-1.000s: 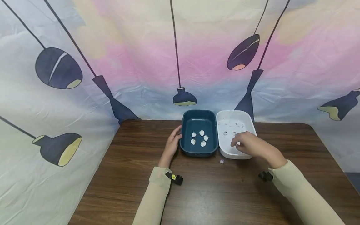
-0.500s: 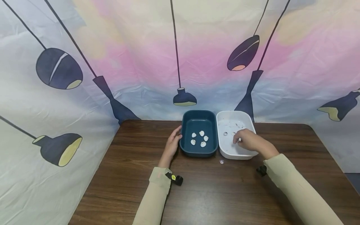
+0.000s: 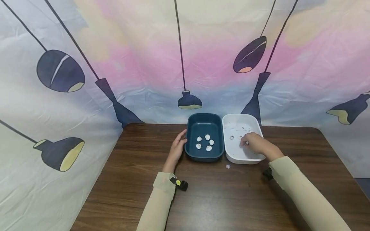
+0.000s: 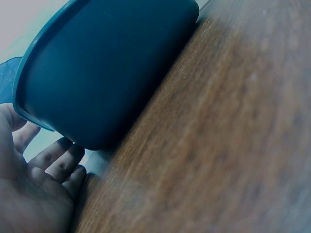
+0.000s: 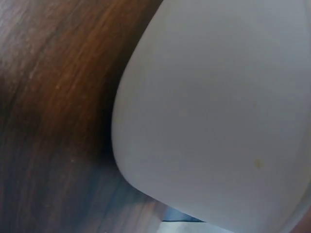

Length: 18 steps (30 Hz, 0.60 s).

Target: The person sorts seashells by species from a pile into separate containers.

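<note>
My left hand (image 3: 176,147) rests against the left side of a dark teal basin (image 3: 205,126), fingers loosely extended. In the left wrist view, its fingers (image 4: 53,158) reach along the basin's end, close to the rim. Several small white shells (image 3: 207,137) lie spread on the basin's floor. My right hand (image 3: 255,143) reaches over the right wall into a white basin (image 3: 235,154), fingers bent downward near its floor. I cannot tell whether its fingertips pinch anything. A small pale shell (image 3: 232,137) lies left of them. The right wrist view shows mostly the white basin's outer wall (image 5: 209,107).
Both basins stand side by side at the far edge of a brown wooden table (image 3: 216,199). A small pinkish shell (image 3: 228,166) lies on the wood in front of them. Tiny bits (image 3: 245,128) are scattered in the white basin's back. A painted cloth (image 3: 150,64) hangs behind.
My right hand has shifted slightly right and its forearm has swung a little left and inward, fingers still inside the white basin. My left hand and both basins look unmoved.
</note>
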Available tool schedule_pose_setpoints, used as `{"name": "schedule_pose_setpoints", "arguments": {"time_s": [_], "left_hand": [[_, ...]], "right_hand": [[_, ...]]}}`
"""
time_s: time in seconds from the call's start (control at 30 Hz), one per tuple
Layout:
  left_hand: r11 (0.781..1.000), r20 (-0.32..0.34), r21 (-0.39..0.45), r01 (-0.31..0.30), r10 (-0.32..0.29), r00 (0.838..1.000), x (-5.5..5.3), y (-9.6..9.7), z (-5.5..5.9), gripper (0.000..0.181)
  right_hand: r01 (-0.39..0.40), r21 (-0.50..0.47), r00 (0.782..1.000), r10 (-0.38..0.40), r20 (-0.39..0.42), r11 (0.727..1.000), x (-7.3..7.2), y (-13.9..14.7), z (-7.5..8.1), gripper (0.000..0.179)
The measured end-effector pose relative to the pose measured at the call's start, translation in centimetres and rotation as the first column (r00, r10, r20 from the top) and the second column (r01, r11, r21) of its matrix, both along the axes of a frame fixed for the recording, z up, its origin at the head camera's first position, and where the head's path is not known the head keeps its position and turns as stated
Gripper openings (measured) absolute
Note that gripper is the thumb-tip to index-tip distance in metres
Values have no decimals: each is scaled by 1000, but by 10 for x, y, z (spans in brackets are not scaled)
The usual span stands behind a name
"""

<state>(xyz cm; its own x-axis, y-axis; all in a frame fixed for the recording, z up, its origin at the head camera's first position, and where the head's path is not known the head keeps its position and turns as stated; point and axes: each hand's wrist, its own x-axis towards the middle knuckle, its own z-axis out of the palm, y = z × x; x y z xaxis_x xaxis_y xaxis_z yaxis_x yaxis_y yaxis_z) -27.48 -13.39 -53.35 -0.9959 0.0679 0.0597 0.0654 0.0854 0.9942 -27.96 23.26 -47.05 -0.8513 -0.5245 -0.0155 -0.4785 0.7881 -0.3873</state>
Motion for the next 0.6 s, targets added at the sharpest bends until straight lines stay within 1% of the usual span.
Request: {"name": "schedule_pose_setpoints", "arguments": {"time_s": [0.13,0.27,0.47,0.6], "left_hand": [[1000,-9,3,-2,2,1000,-3,-1,-6,51],[1000,-18,-6,-2,2,1000,-3,-2,-7,51],[1000,-17,-6,-9,9,1000,-4,-2,-6,50],[1000,-7,-18,-9,9,1000,-2,-2,-6,50]], "right_hand": [[37,10,999,-37,35,999,0,0,-1,20],[56,7,997,-56,49,998,3,-3,4,28],[1,-8,1000,-1,-4,1000,11,-10,14,31],[-27,-20,999,26,-26,999,19,-12,18,30]]}}
